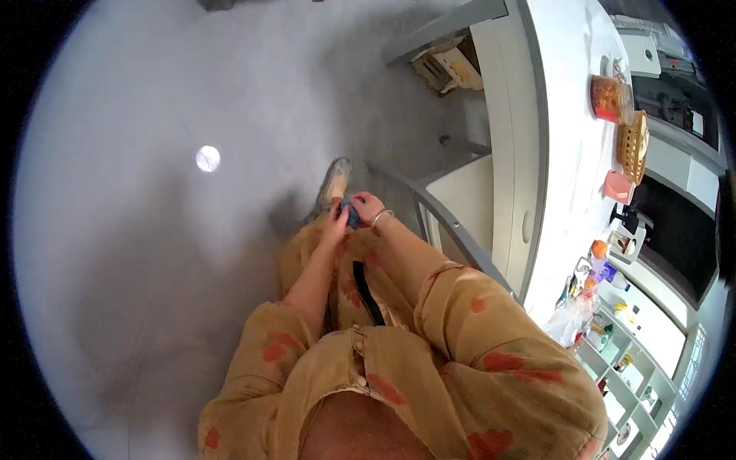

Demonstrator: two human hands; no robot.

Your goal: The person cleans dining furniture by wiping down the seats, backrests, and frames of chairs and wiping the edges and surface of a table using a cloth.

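Note:
Low in front of my body, my left hand (335, 223) and my right hand (369, 208) are close together, fingers bent around a small dark blue thing (353, 217). It looks soft and bunched, like cloth, but is too small here to name exactly. A silvery bangle (381, 218) circles my right wrist. Just beyond the hands, a foot in a greyish shoe (331, 184) stands on the floor. My tan clothing (468, 330) with red patches fills the lower view, and a black strap (368, 294) hangs below my forearms.
To the right is a white table (567, 153) bearing a jar of reddish food (606, 98), a woven basket (632, 146), a pink cup (618, 186) and a plastic bag (567, 322). A grey-framed chair (452, 222) stands beside it. A white round spot (208, 159) shows on the grey floor.

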